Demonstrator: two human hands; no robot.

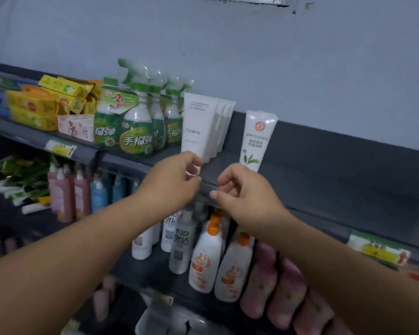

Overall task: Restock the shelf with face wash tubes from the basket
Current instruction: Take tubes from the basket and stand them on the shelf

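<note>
Blurred: the lower shelves at the bottom and left of the frame smear into shapes, and the small print on the packs cannot be read.
Cut off: both forearms come in from the bottom corners.
Hidden: the foot of the front FLORAL tube sits behind the left hand's fingers. The cap end of the green-leaf tube is behind the right hand's knuckles.
Left hand: fingers curled, with thumb and forefinger pinching a small pinkish strip bent into a loop, just centre-left of the frame.
Right hand: fingers curled in, thumb tip at the front lip of the top shelf. I cannot tell whether it holds anything.
Gap between the hands: narrow, with the shelf lip showing through it.
Face wash tubes: a row of white FLORAL tubes stands upright mid-frame on the top shelf. The single green-leaf tube stands just to the right of them, apart from the row.
Left of the tubes: green spray bottles touching the row, then stacked yellow boxes in the upper left.
Beneath the hands: white bottles with orange caps, and pink packs to their right.
Lower right: a price tag on the shelf rail.
</note>
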